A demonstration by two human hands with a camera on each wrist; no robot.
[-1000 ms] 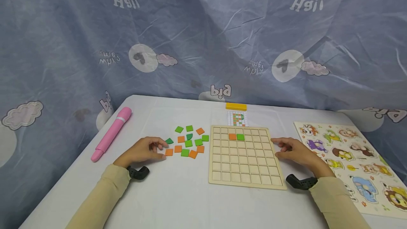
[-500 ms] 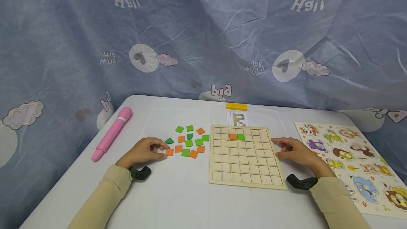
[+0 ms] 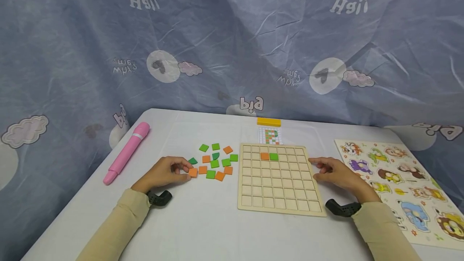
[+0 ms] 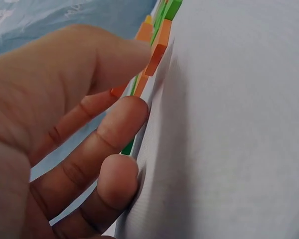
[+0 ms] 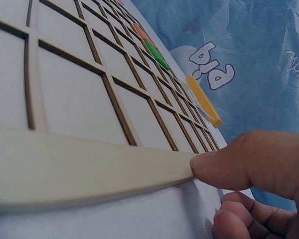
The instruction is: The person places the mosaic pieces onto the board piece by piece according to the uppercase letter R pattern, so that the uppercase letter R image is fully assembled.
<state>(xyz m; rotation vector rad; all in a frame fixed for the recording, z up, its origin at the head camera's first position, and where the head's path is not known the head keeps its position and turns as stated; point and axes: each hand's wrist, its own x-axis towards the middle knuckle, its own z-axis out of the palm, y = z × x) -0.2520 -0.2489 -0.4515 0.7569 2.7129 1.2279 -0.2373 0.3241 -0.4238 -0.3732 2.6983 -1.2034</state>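
In the head view my left hand (image 3: 164,172) pinches an orange square tile (image 3: 193,172) by its left side, between thumb and index finger. The thumb hides much of that tile in the left wrist view. More orange and green square tiles (image 3: 215,163) and two dark green curved pieces (image 3: 192,160) lie loosely beside it. The wooden grid board (image 3: 282,212) holds one orange tile (image 3: 265,156) and one green tile (image 3: 274,156), side by side in its second row. My right hand (image 3: 333,172) rests at the board's right edge, thumb tip (image 5: 204,167) against the rim.
Behind the board lie a pattern card (image 3: 270,135) and a yellow block (image 3: 269,122). A pink stick-shaped object (image 3: 127,152) lies at the left table edge. An animal puzzle board (image 3: 402,184) covers the right side, and a printed cloth (image 3: 217,51) hangs behind.
The left thumb and index finger have closed on the nearest orange tile, which now sits slightly raised and tilted. The right hand and board stay in place.
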